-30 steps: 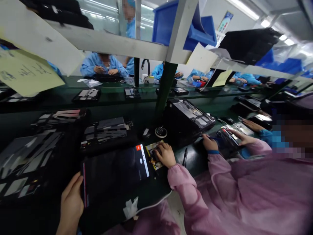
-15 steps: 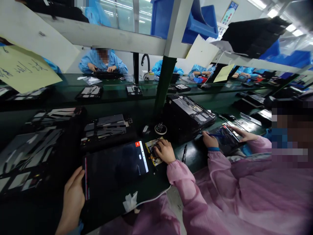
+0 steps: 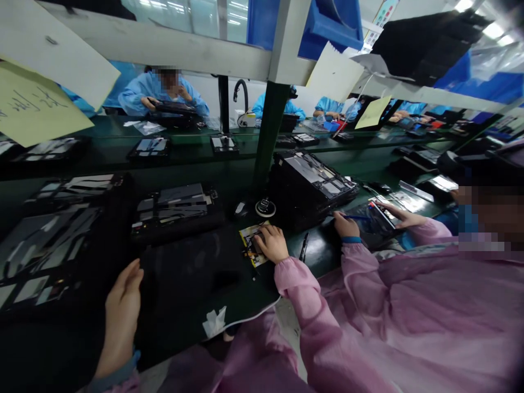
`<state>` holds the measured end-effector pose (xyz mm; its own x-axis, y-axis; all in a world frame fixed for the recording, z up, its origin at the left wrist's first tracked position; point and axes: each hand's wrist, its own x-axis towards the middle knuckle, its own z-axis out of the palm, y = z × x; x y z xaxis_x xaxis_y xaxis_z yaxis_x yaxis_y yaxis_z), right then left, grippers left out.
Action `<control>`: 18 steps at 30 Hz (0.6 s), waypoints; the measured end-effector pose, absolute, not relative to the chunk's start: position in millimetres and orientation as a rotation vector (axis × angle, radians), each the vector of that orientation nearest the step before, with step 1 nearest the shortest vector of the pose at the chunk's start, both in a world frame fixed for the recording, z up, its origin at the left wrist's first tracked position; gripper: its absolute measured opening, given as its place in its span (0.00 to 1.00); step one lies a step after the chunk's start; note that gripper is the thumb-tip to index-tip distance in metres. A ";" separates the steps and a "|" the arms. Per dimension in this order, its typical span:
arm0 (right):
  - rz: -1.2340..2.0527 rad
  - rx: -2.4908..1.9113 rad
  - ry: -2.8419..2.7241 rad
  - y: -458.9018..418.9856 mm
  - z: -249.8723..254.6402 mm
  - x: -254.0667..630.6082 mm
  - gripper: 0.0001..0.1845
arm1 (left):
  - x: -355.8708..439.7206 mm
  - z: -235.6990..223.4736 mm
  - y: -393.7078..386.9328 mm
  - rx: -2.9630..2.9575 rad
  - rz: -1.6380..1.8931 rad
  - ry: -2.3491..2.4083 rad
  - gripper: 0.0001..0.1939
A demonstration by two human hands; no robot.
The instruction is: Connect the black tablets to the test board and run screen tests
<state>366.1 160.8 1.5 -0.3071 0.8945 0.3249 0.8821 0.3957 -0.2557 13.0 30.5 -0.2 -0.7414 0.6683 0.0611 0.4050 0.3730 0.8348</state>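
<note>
A black tablet point(image 3: 192, 273) lies flat on the dark green bench in front of me, its screen dark. My left hand point(image 3: 120, 311) rests against the tablet's left edge with its fingers stretched out and together. My right hand point(image 3: 271, 243), in a pink sleeve, has its fingers curled down onto a small yellow circuit piece point(image 3: 247, 240) at the tablet's right end. A strip of white tape point(image 3: 213, 322) sits on the bench edge below the tablet.
Open tablet housings point(image 3: 176, 210) and trays point(image 3: 45, 245) lie left and behind. A stack of housings point(image 3: 311, 185) stands right of a green post point(image 3: 268, 131). A round dish point(image 3: 265, 207) and a pen point(image 3: 303, 247) lie nearby. A co-worker's hand point(image 3: 346, 225) works on a device to my right.
The tablet's lit strip with the red mark has gone dark. My left hand's fingers have straightened along the tablet's edge. My right hand stays on the yellow piece.
</note>
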 end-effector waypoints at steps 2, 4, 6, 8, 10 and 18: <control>0.089 -1.475 -2.167 162.7 2.1 368.0 0.14 | 19.6 12.1 26.5 1.047 1.200 2.357 0.26; 0.172 -1.414 -2.090 164.9 4.9 370.7 0.14 | 33.5 31.1 19.2 1.292 1.161 2.374 0.26; 0.252 -1.367 -2.048 165.1 9.9 375.3 0.15 | 55.0 53.3 10.5 1.561 1.205 2.275 0.23; 0.282 -1.349 -2.014 160.9 15.6 382.9 0.17 | 82.8 74.2 4.0 1.775 1.188 2.077 0.18; 0.297 -1.336 -2.010 151.7 19.4 393.3 0.19 | 114.8 90.4 3.7 1.976 1.047 1.846 0.14; 0.324 -1.409 -2.010 124.2 4.1 410.3 0.17 | 221.7 90.2 81.7 2.338 0.373 1.492 0.14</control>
<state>410.3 124.2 4.1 -0.2080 0.9060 0.3686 0.7444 0.3911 -0.5412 221.7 81.7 90.2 0.4136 0.9097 0.0370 0.8200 -0.3898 0.4191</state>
